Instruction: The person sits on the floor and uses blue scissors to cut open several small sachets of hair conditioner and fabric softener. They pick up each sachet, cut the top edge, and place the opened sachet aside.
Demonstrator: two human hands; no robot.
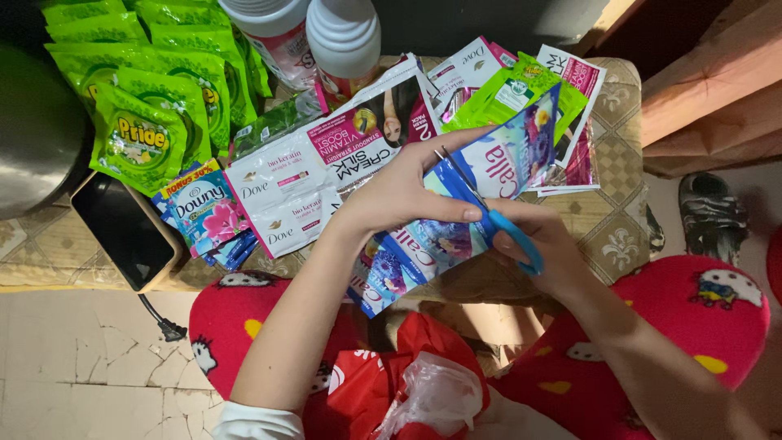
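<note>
**Head view: scissors at a strip of blue sachets**

Head view, looking down: the left hand grips a strip of blue sachets with thumb on top, holding it slanted above the near edge of the low table. The right hand is closed through the blue handles of the scissors, just right of the left thumb; the blades lie across the strip. Behind the hands, white sachets spread over the table's middle, green sachets pile at its far left corner, and two white bottles stand at the far edge. A black phone lies near the left edge.
</note>
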